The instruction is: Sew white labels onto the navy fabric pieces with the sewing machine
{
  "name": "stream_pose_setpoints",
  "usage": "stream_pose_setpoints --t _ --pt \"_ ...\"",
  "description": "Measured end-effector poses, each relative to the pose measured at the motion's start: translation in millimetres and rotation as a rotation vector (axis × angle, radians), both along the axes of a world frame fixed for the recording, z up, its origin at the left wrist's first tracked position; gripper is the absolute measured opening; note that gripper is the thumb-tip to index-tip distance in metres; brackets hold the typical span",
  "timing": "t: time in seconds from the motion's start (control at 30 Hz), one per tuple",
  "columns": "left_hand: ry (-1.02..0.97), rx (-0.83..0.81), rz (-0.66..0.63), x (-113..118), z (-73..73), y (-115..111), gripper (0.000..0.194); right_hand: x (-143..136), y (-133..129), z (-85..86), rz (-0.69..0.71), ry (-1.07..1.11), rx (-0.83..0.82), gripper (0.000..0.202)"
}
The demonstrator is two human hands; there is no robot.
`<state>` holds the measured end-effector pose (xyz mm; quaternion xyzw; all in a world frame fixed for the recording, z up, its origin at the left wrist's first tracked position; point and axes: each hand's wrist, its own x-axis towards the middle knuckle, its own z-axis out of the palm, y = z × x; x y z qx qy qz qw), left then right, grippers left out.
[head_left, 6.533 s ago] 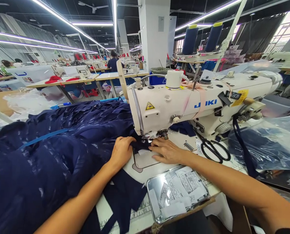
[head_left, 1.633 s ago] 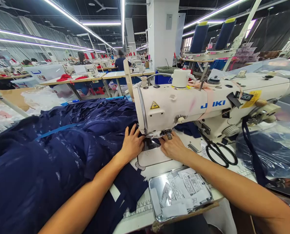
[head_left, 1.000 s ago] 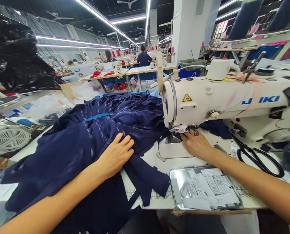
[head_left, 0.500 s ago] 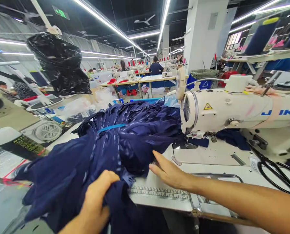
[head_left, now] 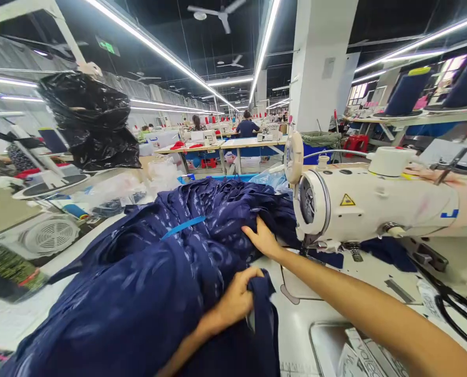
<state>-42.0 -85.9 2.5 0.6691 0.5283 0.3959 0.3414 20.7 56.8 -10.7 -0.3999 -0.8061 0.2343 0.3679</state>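
Observation:
A large heap of navy blue garments (head_left: 139, 277), with a bright blue strip (head_left: 184, 226) lying across it, covers the left and middle of the sewing table. My left hand (head_left: 237, 296) is closed around a fold of navy fabric (head_left: 264, 306) at the heap's near right side. Further back, my right hand (head_left: 265, 238) rests against the heap's right side, thumb and forefinger apart; its other fingers are partly hidden. Just right of that hand stands a cream sewing machine (head_left: 347, 204), its needle area near my right forearm.
Black scissors (head_left: 457, 314) lie at the right edge. A metal-rimmed tray (head_left: 315, 340) with printed labels sits at the front. A black plastic bag (head_left: 94, 118) hangs at left, near a fan-vented machine motor (head_left: 51, 234). Navy thread cones (head_left: 408, 93) stand back right; people sit further off.
My left hand has moved right and slightly up with its fabric, and the near garments have shifted over the ruler. My right hand has reached further back along the heap. The view has tilted up.

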Motion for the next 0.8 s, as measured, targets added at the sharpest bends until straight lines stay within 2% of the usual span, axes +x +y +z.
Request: stream_pose_setpoints --t 0.1,0.17,0.27,0.33,0.47,0.57,0.67,0.8 --pt "0.314 0.124 -0.052 -18 0.7 31 0.012 2 8 6.7 -0.032 0.027 -0.094 0.05" --pt "0.54 0.225 -0.059 -26 0.8 40 0.014 11 2 10.1 -0.02 0.018 -0.108 0.05" --pt "0.814 0.336 -0.077 -31 2.7 38 0.022 36 -20 13.8 0.084 -0.071 -0.147 0.05" --pt "0.906 0.386 -0.09 -29 5.7 29 0.027 62 -38 16.6 0.193 -0.141 -0.145 0.049" --pt "0.956 0.437 -0.147 -12 16.3 5 0.034 124 -63 25.0 0.335 -0.245 -0.079 0.042" --pt "0.927 0.391 -0.261 4 29.1 -12 0.032 168 -70 33.3 0.328 -0.28 -0.054 0.026" --pt "0.85 0.277 -0.364 20 48.7 -21 0.03 202 -74 40.3 0.279 -0.296 -0.037 0.008" --pt "0.668 0.008 -0.356 45 77.1 -12 0.006 228 -86 41.2 0.413 -0.387 -0.029 0.008"
